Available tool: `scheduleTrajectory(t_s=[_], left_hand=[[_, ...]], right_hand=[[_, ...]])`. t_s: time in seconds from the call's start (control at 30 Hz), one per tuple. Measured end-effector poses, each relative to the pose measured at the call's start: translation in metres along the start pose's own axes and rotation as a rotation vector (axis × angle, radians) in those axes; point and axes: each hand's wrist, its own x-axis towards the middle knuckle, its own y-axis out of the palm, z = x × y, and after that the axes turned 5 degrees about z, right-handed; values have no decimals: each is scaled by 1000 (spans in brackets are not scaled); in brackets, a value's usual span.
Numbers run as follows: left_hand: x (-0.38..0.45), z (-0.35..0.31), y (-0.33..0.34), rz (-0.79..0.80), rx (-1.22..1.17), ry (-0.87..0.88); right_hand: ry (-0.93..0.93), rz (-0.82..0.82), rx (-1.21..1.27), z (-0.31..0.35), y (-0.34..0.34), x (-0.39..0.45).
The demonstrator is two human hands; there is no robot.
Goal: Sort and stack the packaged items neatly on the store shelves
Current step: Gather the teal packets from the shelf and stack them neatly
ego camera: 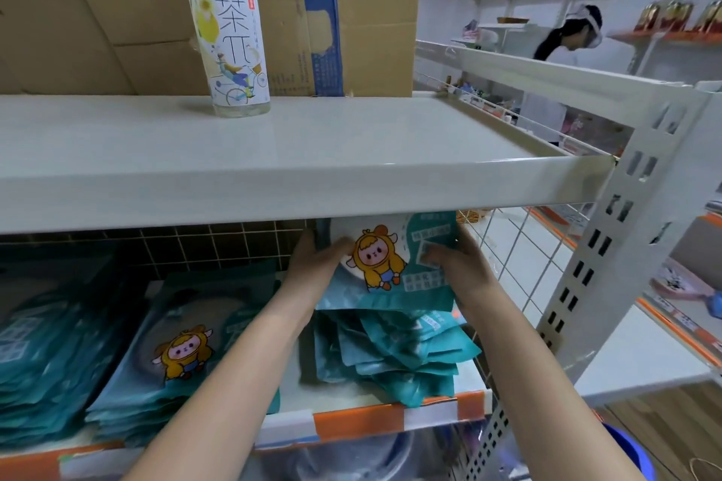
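A teal packet with a yellow cartoon figure (385, 266) is held above a loose, uneven pile of teal packets (394, 355) at the right end of the lower shelf (351, 420). My left hand (316, 260) grips the packet's left edge, thumb on its front. My right hand (459, 260) grips its right edge, fingers on the printed face. Two flatter stacks of the same packets lie further left, one in the middle (179, 355) and one at the far left (43, 348).
The upper shelf board (273, 152) hangs just over my hands and carries a tea bottle (230, 39) and cardboard boxes (97, 12). A white wire grid side (519, 246) and a perforated upright (597, 254) bound the right. Another person (562, 47) stands at far shelves.
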Motion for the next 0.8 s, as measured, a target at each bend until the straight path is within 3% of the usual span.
scheduleTrajectory(t_s=[0.2, 0.5, 0.8], left_hand=[[-17, 7, -37, -126, -65, 167], [-36, 15, -144, -347, 32, 213], [-66, 63, -197, -211, 113, 173]], right_hand=[[1, 78, 23, -13, 43, -5], [-24, 266, 68, -18, 151, -16], [33, 281, -25, -48, 213, -44]])
